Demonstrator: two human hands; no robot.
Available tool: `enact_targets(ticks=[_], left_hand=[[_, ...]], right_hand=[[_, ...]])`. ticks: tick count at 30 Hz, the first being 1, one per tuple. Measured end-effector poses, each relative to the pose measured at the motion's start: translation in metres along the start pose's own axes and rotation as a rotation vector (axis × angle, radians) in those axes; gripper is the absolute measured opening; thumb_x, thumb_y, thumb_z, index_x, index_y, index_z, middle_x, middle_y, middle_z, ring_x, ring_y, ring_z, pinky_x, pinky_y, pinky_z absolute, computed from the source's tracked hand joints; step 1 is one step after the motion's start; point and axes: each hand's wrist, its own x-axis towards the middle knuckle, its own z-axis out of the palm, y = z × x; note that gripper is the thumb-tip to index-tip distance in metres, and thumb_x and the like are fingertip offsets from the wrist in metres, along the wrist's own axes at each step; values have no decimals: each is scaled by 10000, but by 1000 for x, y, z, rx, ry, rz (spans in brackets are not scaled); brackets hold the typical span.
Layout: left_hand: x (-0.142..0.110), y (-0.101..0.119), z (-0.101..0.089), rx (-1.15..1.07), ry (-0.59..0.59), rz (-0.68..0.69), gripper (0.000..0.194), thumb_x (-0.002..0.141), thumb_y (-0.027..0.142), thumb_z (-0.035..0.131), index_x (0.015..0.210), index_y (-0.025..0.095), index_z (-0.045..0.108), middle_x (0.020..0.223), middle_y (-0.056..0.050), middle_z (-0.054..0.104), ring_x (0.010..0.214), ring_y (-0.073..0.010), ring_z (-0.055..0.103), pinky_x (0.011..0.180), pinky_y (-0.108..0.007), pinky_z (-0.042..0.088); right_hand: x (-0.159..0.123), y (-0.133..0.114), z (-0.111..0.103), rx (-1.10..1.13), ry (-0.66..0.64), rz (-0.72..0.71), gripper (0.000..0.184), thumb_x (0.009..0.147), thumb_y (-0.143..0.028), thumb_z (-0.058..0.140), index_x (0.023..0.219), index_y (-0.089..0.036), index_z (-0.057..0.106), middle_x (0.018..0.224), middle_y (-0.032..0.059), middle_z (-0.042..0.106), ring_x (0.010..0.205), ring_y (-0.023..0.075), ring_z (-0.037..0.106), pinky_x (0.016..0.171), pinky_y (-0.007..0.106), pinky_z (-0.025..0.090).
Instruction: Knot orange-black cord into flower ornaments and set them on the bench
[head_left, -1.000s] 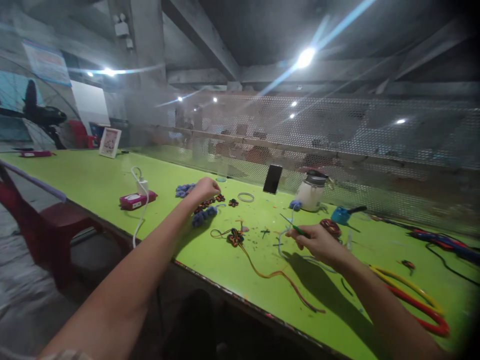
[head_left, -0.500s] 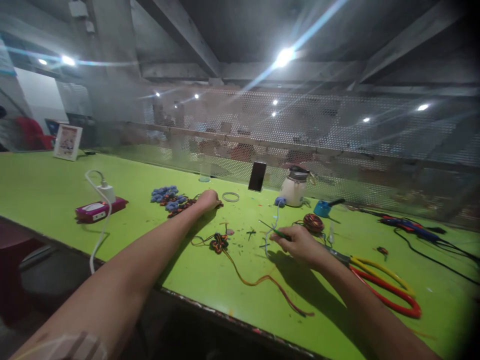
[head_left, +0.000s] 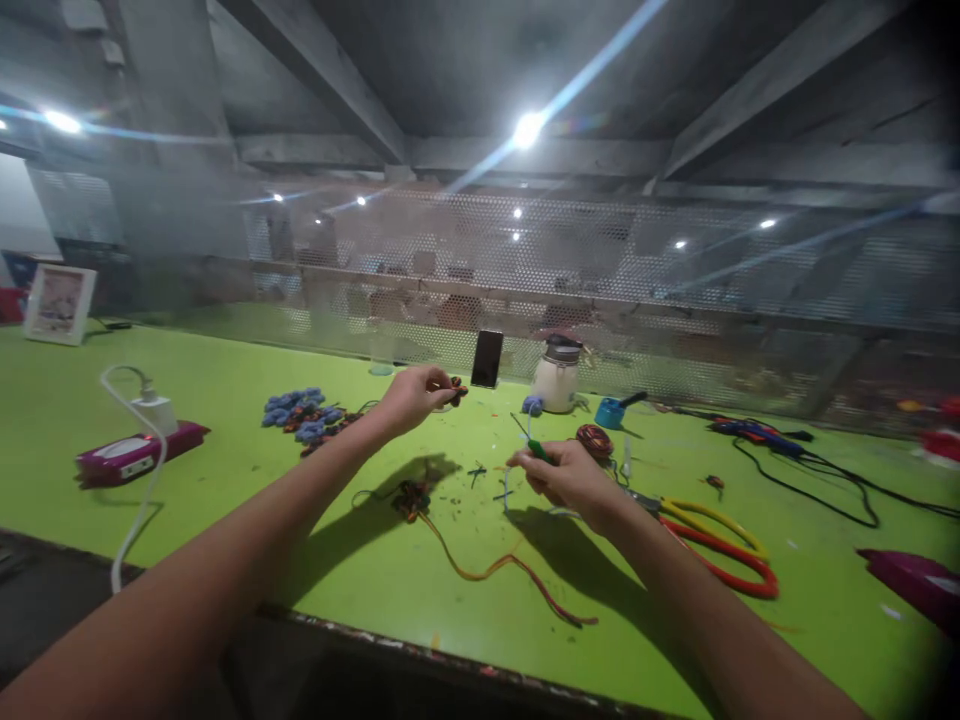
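Raised over the table, my left hand point(head_left: 411, 397) pinches a small dark-and-orange knotted cord flower point(head_left: 458, 391) at its fingertips. My right hand point(head_left: 566, 475) is closed around a thin green-handled tool point(head_left: 538, 451), whose slim shaft points up and left. Below and between the hands lies another knotted cord flower point(head_left: 411, 499), trailing a long orange-red cord point(head_left: 480, 575) toward the front edge. A pale blue cord point(head_left: 507, 490) runs by my right fingers. Left of my left hand is a pile of blue and dark-orange knotted flowers point(head_left: 304, 414).
Large scissors point(head_left: 724, 530) with red and yellow handles lie beside my right forearm. Behind are a cord ball point(head_left: 594, 441), a blue cup point(head_left: 609, 413), a white jug point(head_left: 556, 385) and an upright phone point(head_left: 487, 358). A purple power strip point(head_left: 135, 456) sits left; a blue soldering-iron-like tool point(head_left: 772, 437) right.
My left hand has lifted from beside the pile, now showing a knotted flower in its fingers. My right hand keeps the green-handled tool. The view has turned right.
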Motion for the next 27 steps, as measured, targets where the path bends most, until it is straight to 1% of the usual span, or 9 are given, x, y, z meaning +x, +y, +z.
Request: enact_targets(ticks=[3,6,9,13,17,19,21,24,27], left_hand=[[-35,39,0,-235,4,162,181,758,326,588,821,159,616,819,-53,669,723,-145,611,678,-259,461],[-67,61,5,-341,52,229,157,756,316,595,795,167,622,884,-66,642,789,-154,595,717,-275,465],[-84,66,13,-377,53,238,111,749,287,606,773,180,629,881,-64,629,812,-158,580,724,-280,464],[-89,63,24,-448,12,226,84,741,262,610,770,189,642,852,-62,625,804,-164,571,719,-291,459],[-91,62,28,-545,-34,195,85,732,257,620,770,188,652,860,-68,612,823,-174,568,730,-296,455],[-93,64,26,-614,-63,151,93,721,260,631,763,180,656,861,-70,608,833,-181,569,748,-302,452],[-94,66,24,-708,-100,80,110,722,273,628,750,170,655,847,-68,609,812,-181,568,742,-304,451],[-96,70,22,-864,-142,-48,145,733,299,610,731,159,648,754,-51,609,723,-162,555,681,-289,442],[-97,71,23,-1036,-145,-164,138,666,256,675,755,156,642,721,-33,610,691,-147,556,669,-280,439]], right_hand=[[-5,-8,3,335,-11,6,391,715,-456,621,899,-112,598,491,-72,375,389,31,203,406,205,121],[-11,-16,7,502,-35,-51,341,747,-444,606,871,-127,582,543,-54,413,397,23,195,415,212,111],[-15,-20,9,532,-79,-75,305,755,-428,604,795,-128,572,552,-43,434,396,22,195,416,221,108],[-17,-20,10,477,-98,-82,312,685,-390,682,802,-116,589,491,-77,362,399,21,182,422,224,96],[-16,-18,11,448,-80,-71,337,656,-364,705,849,-105,611,454,-93,316,402,27,201,423,222,98],[-16,-18,12,452,-79,-73,324,661,-356,702,851,-109,611,452,-92,320,402,29,205,421,222,98],[-17,-18,12,471,-79,-67,293,657,-349,705,811,-122,603,464,-86,331,405,28,203,421,222,94],[-18,-19,13,508,-75,-45,275,627,-333,730,749,-137,580,492,-78,360,404,20,196,423,222,88],[-19,-20,14,531,-84,-36,282,614,-325,739,735,-140,565,486,-84,354,397,17,197,424,220,91]])
